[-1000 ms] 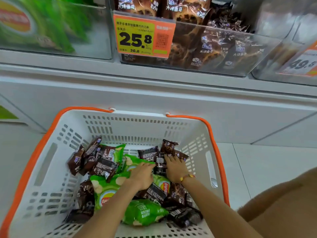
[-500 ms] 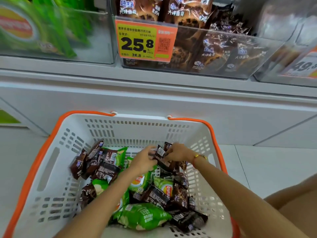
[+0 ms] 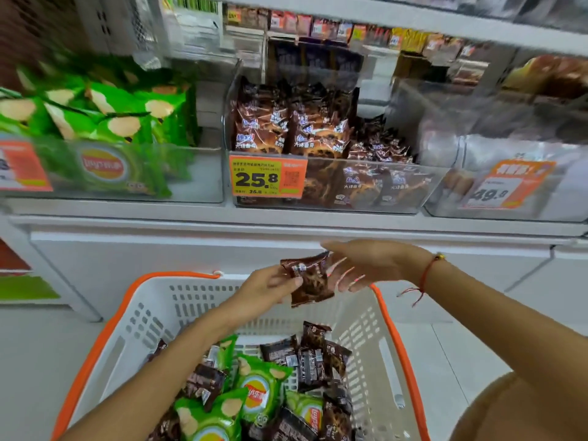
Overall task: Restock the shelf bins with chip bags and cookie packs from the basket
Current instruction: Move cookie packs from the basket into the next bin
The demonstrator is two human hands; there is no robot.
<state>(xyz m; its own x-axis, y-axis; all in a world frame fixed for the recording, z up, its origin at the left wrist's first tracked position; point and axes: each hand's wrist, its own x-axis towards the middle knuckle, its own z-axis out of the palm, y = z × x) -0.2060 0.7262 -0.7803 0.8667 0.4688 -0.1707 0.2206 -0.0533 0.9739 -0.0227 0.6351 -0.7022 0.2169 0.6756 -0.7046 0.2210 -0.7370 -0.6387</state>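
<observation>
Left hand (image 3: 265, 286) pinches a brown cookie pack (image 3: 308, 279) by its left edge, thumb on the front, holding it up in the air above the far rim of the basket (image 3: 178, 300). Right hand (image 3: 366, 265) is beside the pack on its right, palm turned toward it, fingers (image 3: 345, 275) straight and slightly spread, fingertips at or just behind the pack's right edge; cannot tell if they touch. Red string bracelet (image 3: 426, 275) on the right wrist. White basket with orange rim sits low in front of the person, with a mixed pile inside: green chip bags (image 3: 261, 393) and more brown cookie packs (image 3: 313, 351). On the shelf above, three clear bins: left bin (image 3: 197, 183) with green chip bags, middle bin (image 3: 366, 192) with brown cookie packs and an orange price tag (image 3: 267, 179) reading 25.8, right bin (image 3: 509, 198) blurred, contents unclear, tag reading 49-something. Higher shelf stock is blurred.
</observation>
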